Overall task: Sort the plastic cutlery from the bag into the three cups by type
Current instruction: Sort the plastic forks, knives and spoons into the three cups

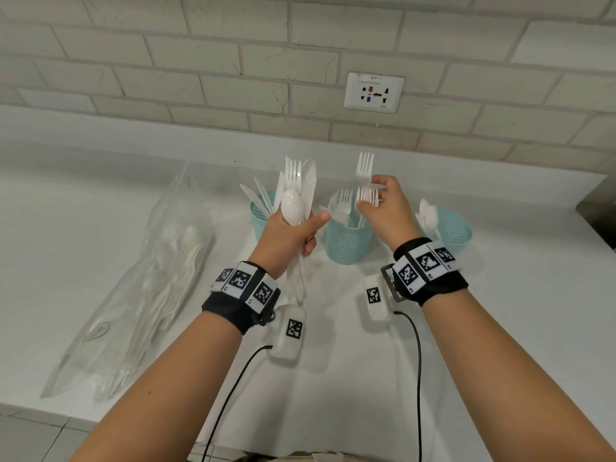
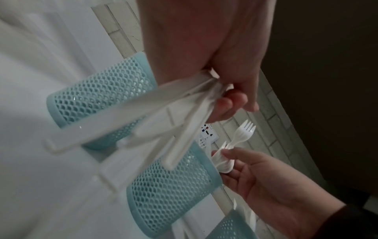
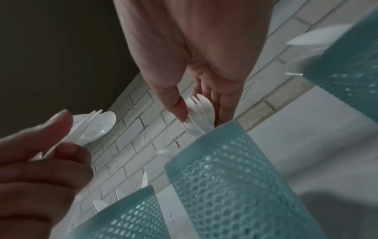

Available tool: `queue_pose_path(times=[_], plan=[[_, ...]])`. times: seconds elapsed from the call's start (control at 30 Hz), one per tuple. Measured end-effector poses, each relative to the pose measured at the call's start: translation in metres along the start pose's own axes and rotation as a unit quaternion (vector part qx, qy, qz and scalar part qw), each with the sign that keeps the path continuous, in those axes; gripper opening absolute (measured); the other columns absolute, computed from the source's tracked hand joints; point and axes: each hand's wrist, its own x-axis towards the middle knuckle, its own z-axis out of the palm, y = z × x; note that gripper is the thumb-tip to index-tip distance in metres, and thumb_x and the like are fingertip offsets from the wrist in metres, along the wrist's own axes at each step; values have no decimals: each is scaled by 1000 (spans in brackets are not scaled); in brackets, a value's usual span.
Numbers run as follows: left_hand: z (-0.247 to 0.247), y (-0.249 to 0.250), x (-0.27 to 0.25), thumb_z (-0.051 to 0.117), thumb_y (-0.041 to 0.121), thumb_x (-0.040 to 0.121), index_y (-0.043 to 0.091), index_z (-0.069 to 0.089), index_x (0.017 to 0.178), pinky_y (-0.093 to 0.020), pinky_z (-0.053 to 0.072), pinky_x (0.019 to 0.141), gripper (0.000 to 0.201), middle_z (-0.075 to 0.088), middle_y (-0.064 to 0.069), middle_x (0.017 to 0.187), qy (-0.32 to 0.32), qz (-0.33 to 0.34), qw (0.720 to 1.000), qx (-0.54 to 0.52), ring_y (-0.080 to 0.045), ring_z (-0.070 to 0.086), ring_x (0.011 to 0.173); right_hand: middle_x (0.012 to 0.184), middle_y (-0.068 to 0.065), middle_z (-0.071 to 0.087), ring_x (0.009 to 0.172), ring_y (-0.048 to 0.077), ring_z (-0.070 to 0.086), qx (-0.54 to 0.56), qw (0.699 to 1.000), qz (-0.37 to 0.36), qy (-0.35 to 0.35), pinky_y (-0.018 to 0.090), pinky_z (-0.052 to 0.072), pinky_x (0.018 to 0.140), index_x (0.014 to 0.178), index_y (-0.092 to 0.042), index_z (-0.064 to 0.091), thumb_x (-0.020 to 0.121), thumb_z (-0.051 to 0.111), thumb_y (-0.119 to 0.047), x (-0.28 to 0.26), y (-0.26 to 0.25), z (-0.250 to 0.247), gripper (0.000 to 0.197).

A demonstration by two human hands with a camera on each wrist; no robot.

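Note:
My left hand [image 1: 313,231] grips a mixed bundle of white plastic cutlery [image 1: 296,195] by the handles, heads up: a spoon in front, forks and knives behind. In the left wrist view the handles [image 2: 143,122] fan out below the fingers [image 2: 225,103]. My right hand [image 1: 368,195] pinches a couple of white forks [image 1: 365,168] just above the middle cup [image 1: 348,241], which holds forks. The thumb [image 3: 175,103] presses the forks [image 3: 200,110] against the fingers. The left cup [image 1: 260,218] holds knives and the right cup [image 1: 455,231] holds spoons. All three are teal mesh.
The clear plastic bag [image 1: 160,278] lies on the white counter at the left with more cutlery inside. A tiled wall with a socket [image 1: 375,93] stands close behind the cups. A dark object [image 1: 600,208] sits at the right edge. The counter's front edge runs near my elbows.

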Motion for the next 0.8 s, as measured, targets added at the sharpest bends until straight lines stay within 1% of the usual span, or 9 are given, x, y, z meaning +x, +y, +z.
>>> queue_pose_path(times=[0.1, 0.23, 0.3, 0.37, 0.43, 0.53, 0.63, 0.73, 0.8], plan=[[1, -1, 0, 71, 13, 83, 14, 48, 61, -23, 35, 43, 32, 41, 2, 47, -20, -6, 1000, -5, -14, 38, 39, 103, 3, 57, 91, 16, 53, -63, 998, -6, -28, 31, 46, 88, 129, -15, 46, 84, 64, -11, 1, 2, 2, 49], [5, -2, 1, 72, 10, 81, 12, 45, 64, -23, 33, 41, 31, 41, 3, 45, -28, -23, 999, -5, -13, 38, 37, 116, 2, 52, 104, 10, 49, -72, 995, -71, -1, 21, 38, 90, 135, -17, 43, 84, 66, -20, 0, -5, 3, 56], [6, -2, 1, 72, 9, 80, 12, 45, 64, -24, 32, 41, 31, 41, 3, 45, -29, -24, 999, -6, -14, 37, 36, 112, -2, 51, 99, 5, 49, -55, 987, -145, 48, 12, 37, 85, 126, -18, 52, 83, 66, -21, -7, -15, 3, 45], [8, -2, 1, 71, 7, 81, 11, 46, 66, -24, 33, 41, 29, 42, 2, 45, -29, -21, 999, -6, -14, 38, 36, 100, -2, 57, 84, 6, 52, -22, 982, -181, 45, 8, 39, 75, 107, -20, 62, 82, 68, -23, -14, -27, 7, 26], [9, -3, 2, 70, 5, 81, 10, 48, 67, -24, 34, 40, 27, 43, 1, 47, -29, -17, 999, -13, -14, 40, 36, 92, 2, 63, 77, 9, 54, 9, 990, -136, -47, 12, 43, 70, 98, -19, 66, 82, 69, -27, -21, -38, 13, 17], [8, -3, 2, 70, 2, 81, 10, 48, 70, -23, 37, 39, 25, 44, 0, 52, -32, -18, 999, -24, -14, 44, 37, 90, 6, 64, 78, 12, 56, 37, 986, -74, -147, 19, 47, 74, 102, -7, 66, 85, 67, -24, -26, -43, 21, 24], [4, -1, -1, 68, 2, 82, 8, 52, 74, -22, 38, 39, 20, 47, 2, 52, -43, -15, 999, -18, -13, 45, 37, 84, 2, 64, 73, 10, 58, 100, 982, -48, -155, 19, 49, 69, 100, -3, 65, 86, 65, -16, -26, -45, 23, 19], [-2, 1, -5, 67, 5, 84, 1, 60, 89, -22, 41, 43, 9, 53, -1, 57, -54, -6, 998, -11, -13, 47, 39, 77, 4, 64, 66, 10, 59, 132, 978, -26, -162, 21, 48, 62, 92, -4, 63, 89, 61, -13, -25, -46, 25, 10], [-7, 2, -5, 66, 9, 86, 6, 62, 80, -24, 45, 46, 8, 54, -2, 54, -51, -3, 999, -7, -14, 49, 40, 75, 3, 66, 63, 10, 62, 178, 972, -20, -150, 22, 50, 59, 85, -10, 60, 91, 58, -12, -24, -50, 25, 6]])
